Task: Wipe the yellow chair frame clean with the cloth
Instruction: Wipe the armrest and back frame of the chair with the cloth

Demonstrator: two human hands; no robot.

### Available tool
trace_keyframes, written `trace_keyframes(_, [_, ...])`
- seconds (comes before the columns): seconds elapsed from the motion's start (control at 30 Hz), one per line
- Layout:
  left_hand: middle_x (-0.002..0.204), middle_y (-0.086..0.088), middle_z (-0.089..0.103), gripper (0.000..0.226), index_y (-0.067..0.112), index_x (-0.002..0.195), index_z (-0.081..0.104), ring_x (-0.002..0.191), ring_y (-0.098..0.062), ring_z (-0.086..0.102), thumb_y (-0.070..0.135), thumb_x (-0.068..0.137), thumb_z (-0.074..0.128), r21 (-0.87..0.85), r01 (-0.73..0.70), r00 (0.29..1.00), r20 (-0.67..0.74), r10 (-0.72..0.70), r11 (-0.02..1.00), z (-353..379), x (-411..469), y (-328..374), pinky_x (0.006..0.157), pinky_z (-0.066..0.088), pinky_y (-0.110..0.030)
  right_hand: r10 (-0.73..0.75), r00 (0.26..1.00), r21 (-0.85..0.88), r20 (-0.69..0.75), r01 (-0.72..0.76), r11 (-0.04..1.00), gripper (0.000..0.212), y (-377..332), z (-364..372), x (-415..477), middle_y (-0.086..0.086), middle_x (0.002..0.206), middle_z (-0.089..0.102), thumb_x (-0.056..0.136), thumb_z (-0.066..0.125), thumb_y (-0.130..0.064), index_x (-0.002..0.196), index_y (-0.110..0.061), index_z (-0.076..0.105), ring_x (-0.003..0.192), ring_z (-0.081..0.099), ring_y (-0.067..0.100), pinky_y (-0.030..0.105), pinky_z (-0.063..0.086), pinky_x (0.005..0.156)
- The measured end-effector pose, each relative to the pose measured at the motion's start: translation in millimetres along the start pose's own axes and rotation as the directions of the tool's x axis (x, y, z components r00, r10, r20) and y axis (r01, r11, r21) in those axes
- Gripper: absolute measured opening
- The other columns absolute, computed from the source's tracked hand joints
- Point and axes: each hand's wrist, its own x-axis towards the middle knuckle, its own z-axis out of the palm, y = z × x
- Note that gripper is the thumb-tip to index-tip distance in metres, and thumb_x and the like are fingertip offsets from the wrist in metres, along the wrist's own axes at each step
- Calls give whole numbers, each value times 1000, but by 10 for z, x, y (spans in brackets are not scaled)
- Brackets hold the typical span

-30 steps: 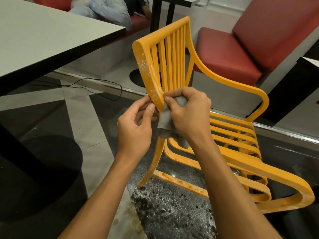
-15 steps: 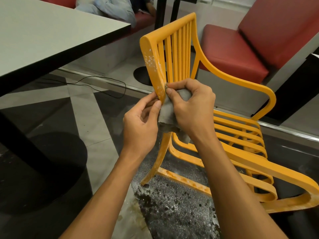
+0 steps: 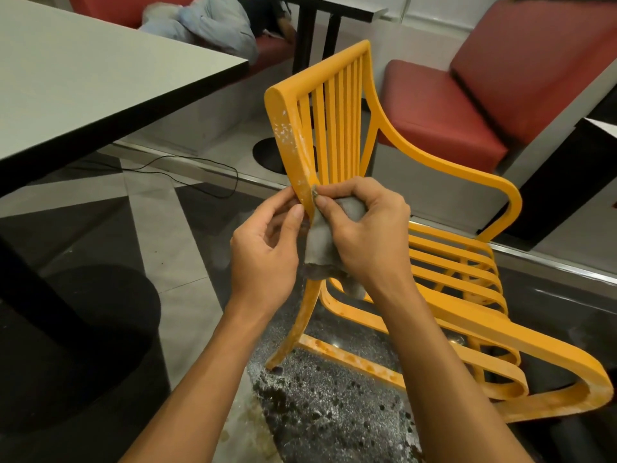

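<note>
- Grey surface at left, dark floor below.
- Left hand grip pinches the chair post, steadying it.
- Chair stands on the floor, post near upright, seat pointing right.
- Right hand grip bunches the cloth on the post; firm strokes up toward the flecks should serve.

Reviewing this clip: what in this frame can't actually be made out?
Head view: the stretch of yellow chair frame under the cloth and right hand, so clean or dirty is unknown.
Head view: whether the left hand holds frame or cloth; the upright blocks its fingers.
Head view: the speck at the right thumb tip, too small to identify.
Head view: the table, cut by the left edge.
</note>
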Motion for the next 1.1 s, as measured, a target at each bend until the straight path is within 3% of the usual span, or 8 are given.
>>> trace_keyframes(0.1, [127,1,76,35,8,143,63,119,-15,73,9,109,58,-7,-5,1000,14,5,1000,18,0,-16,98,62,-39,75,997,-17,0,-75,997,6,42,-42,55,-8,103,74,92,79,-20,94,-26,79,97,69,3,17,57,81])
trace_keyframes(0.27, [128,8,72,40,8,148,58,120,-2,69,9,108,59,36,-26,1000,1,26,999,12,-10,22,96,55,-16,-12,999,-15,-50,12,1000,6,-88,83,144,-8,103,74,92,78,-20,96,-24,79,97,68,2,12,54,81])
trace_keyframes(0.43, [126,-2,75,39,8,148,58,119,-18,73,9,109,58,-15,-26,1000,0,26,1000,-11,14,-12,97,62,-37,38,999,33,-1,-38,999,8,-2,-12,69,-8,101,74,91,80,-17,94,-24,80,96,69,3,10,54,79])
trace_keyframes(0.53, [125,1,75,38,8,146,60,119,-13,72,8,109,57,-14,-31,1000,0,31,999,-14,21,-8,98,61,-30,23,999,-25,-38,-24,999,6,-87,35,157,-8,102,73,91,79,-19,94,-24,80,96,67,2,7,51,78])
trace_keyframes(0.63, [127,5,74,35,6,143,62,120,-5,70,6,108,57,-8,-35,999,-13,35,999,-18,21,39,97,56,-19,-51,997,2,-54,51,999,6,-145,88,156,-9,101,74,91,79,-19,96,-22,80,96,68,2,13,54,82])
trace_keyframes(0.8, [125,-3,77,34,7,143,63,114,-18,75,8,110,56,-29,-26,1000,0,26,999,-36,30,-4,94,64,-39,46,999,58,-4,-46,997,8,-56,-3,83,-8,101,75,91,79,-17,96,-23,80,95,70,3,9,54,77])
trace_keyframes(1.0, [126,5,75,34,8,142,64,119,-7,71,8,109,56,-19,-30,1000,-10,30,999,-55,29,20,96,59,-23,-49,996,26,-71,51,998,7,-132,105,126,-8,101,74,91,79,-17,97,-22,80,96,68,1,9,52,79])
trace_keyframes(1.1, [124,0,77,34,7,142,64,115,-14,74,9,110,56,-28,-18,1000,-5,18,999,-52,29,14,94,63,-35,-14,999,58,-42,17,998,10,-37,47,27,-6,102,74,90,80,-15,97,-22,80,96,69,2,9,52,79])
